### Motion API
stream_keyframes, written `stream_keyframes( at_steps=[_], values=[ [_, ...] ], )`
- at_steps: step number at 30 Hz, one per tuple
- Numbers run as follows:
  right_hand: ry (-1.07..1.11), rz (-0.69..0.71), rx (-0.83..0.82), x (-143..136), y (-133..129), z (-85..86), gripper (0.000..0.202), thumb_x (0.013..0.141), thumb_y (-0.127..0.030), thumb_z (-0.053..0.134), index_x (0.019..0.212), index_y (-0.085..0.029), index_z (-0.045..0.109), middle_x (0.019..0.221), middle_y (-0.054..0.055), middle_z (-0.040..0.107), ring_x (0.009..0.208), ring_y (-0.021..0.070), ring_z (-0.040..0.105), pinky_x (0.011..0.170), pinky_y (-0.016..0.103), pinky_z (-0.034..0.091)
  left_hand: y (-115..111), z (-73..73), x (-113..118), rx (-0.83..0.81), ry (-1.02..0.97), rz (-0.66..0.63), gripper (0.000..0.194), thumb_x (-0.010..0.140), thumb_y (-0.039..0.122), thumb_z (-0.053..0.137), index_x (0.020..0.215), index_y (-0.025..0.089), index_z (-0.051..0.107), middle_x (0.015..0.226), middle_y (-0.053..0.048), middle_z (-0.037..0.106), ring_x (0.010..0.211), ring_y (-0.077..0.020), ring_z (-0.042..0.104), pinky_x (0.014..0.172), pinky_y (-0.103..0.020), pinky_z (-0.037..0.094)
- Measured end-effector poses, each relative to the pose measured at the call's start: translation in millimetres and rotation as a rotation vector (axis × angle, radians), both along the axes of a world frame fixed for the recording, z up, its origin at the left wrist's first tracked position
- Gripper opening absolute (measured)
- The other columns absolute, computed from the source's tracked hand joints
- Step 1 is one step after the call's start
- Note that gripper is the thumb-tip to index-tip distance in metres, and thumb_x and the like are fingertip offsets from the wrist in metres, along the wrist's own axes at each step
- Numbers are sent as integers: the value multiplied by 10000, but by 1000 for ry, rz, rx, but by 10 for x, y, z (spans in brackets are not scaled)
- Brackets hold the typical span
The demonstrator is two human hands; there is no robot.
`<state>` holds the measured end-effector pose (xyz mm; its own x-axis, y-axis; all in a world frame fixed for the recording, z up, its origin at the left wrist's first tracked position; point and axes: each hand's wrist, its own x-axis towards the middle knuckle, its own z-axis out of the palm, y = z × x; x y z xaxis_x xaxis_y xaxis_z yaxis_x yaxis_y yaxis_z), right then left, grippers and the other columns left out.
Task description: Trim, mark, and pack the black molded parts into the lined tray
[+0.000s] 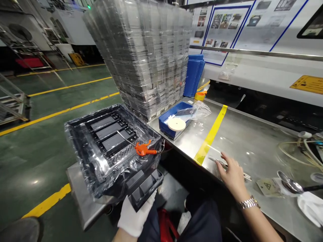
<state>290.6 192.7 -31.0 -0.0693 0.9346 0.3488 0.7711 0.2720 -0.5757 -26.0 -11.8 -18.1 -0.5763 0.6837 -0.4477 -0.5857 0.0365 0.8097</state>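
Note:
My left hand [137,215], in a white glove, grips a black plastic moulded part [145,188] with several recesses, below the front edge of a lined bin. My bare right hand [232,174], with a metal watch on its wrist, is over a slim metal tool [213,159] at the steel table's near edge. Its thumb and fingers are apart around the tool; the hand hides the tool's middle, and its exact kind is unclear. On the plastic-lined black bin [113,168] lies an orange air blow gun [143,149], above several black parts [109,131].
A tall film-wrapped stack of clear trays [148,57] stands behind the bin. The steel table [242,134] carries a blue box [164,127] with a cream disc [176,124], yellow tape [200,96], a metal spoon [292,185] and tubing [308,148].

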Motion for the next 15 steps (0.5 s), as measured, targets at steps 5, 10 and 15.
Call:
stream_keyframes(
  at_steps=[5, 10, 15],
  values=[
    [59, 238, 14, -452, -321, 124, 368, 959, -468, 514, 737, -235, 692, 951, 95, 737, 963, 293, 658, 906, 469, 462, 34, 27, 36, 4, 101, -38, 248, 869, 398, 583, 996, 312, 778, 1246, 15, 710, 1483, -258, 323, 1195, -480, 351],
    [107, 397, -24, -895, -667, 290, 243, 1024, -350, 477, 966, -238, 685, 977, 52, 724, 902, 204, 660, 845, 352, 497, 122, 31, -69, 3, -73, -82, 304, 871, 454, 520, 972, 320, 773, 1265, 26, 697, 1384, -290, 464, 1070, -468, 489],
    [29, 239, -68, -677, -981, 315, 389, 1016, -385, 507, 677, -214, 591, 717, 4, 627, 677, 143, 587, 672, 282, 476, 251, 183, -81, -259, -160, -260, 309, 897, 456, 560, 1093, 273, 715, 1309, -45, 651, 1245, -275, 565, 1001, -517, 520]
  ],
)
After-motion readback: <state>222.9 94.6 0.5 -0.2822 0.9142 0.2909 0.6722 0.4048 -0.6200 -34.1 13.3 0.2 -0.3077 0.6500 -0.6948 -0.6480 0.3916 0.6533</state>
